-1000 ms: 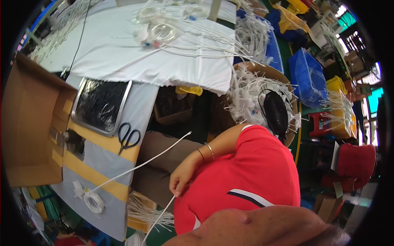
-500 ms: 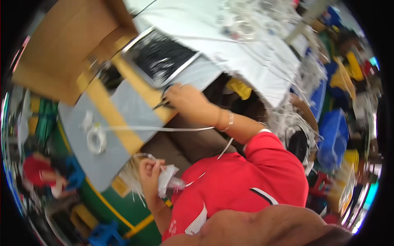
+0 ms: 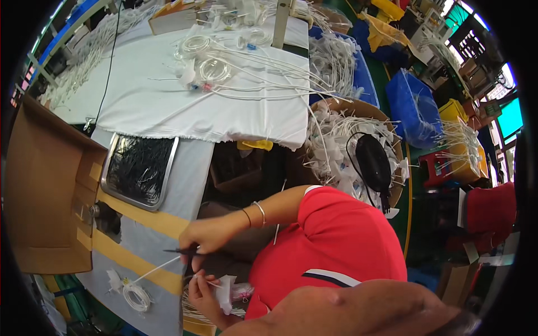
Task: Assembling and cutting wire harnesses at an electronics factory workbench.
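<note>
My right hand point(image 3: 210, 235) is closed round a black scissor-like tool point(image 3: 190, 253) above the bench's near edge; its exact kind is partly hidden by the fingers. Just below, the fingers of my left hand point(image 3: 203, 297) pinch a white cable point(image 3: 210, 282). A white plastic wrapping point(image 3: 226, 294) hangs beside that hand, with something pinkish in it. A coil of white cable point(image 3: 136, 297) lies on the grey bench top, and a straight length runs from it toward my hands. The metal tray point(image 3: 174, 168) beyond my right hand holds many thin black strips.
An open cardboard box point(image 3: 47, 190) stands at the left. Coiled white cables point(image 3: 213, 70) rest on the white cloth point(image 3: 263, 120). Right of the bench are a round bin point(image 3: 399, 185) full of wrapped cables, with a black pouch point(image 3: 374, 162) on top, and a blue crate point(image 3: 412, 112).
My right hand has come away from beside the tray with the black tool and is now close to my left hand. My view has turned, showing more of the cloth-covered table.
</note>
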Action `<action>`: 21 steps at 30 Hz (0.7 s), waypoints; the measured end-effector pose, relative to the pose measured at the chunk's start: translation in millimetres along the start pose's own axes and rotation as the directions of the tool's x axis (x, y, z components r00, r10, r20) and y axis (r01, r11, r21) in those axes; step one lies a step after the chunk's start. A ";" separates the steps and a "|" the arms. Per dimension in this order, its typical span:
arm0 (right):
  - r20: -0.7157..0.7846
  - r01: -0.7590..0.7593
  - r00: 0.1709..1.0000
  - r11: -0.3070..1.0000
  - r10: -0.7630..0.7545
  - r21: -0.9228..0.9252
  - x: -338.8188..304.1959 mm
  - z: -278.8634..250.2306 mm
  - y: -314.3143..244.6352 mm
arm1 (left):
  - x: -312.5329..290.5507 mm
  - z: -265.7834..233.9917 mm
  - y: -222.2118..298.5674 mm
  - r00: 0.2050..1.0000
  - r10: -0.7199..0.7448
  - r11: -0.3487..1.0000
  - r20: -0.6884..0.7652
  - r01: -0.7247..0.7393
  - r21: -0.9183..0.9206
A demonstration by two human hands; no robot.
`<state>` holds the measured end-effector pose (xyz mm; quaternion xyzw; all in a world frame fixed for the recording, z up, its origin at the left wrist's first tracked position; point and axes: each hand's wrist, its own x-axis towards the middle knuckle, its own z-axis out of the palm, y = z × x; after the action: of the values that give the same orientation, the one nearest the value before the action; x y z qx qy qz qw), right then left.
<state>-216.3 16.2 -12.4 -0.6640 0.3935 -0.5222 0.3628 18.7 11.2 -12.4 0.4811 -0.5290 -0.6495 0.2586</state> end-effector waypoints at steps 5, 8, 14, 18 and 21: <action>-0.071 -0.136 0.987 0.981 0.147 0.137 -10.1 13.6 -11.0 | 5.6 26.1 8.4 0.995 0.098 0.980 -0.011 -0.094 0.177; 0.013 -0.303 0.946 0.868 0.325 0.394 -19.5 5.4 -0.1 | 4.6 28.9 10.4 0.995 0.097 0.970 -0.026 -0.088 0.228; 0.148 -0.454 0.802 0.429 0.579 0.781 -40.1 9.2 2.1 | -1.8 30.8 8.4 0.995 0.099 0.957 -0.030 -0.087 0.278; 0.153 -0.438 0.805 0.401 0.573 0.804 -42.0 9.6 1.8 | -4.2 26.0 2.8 0.993 0.103 0.989 0.061 -0.109 0.099; 0.269 -0.499 0.761 0.266 0.591 0.825 -37.9 14.8 10.3 | -5.9 16.6 -5.6 0.986 0.094 0.996 0.136 -0.094 -0.003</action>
<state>-208.8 47.0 -40.0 -0.1872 0.2961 -0.5175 0.7807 7.1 25.2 -16.0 0.4108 -0.5686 -0.6669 0.2516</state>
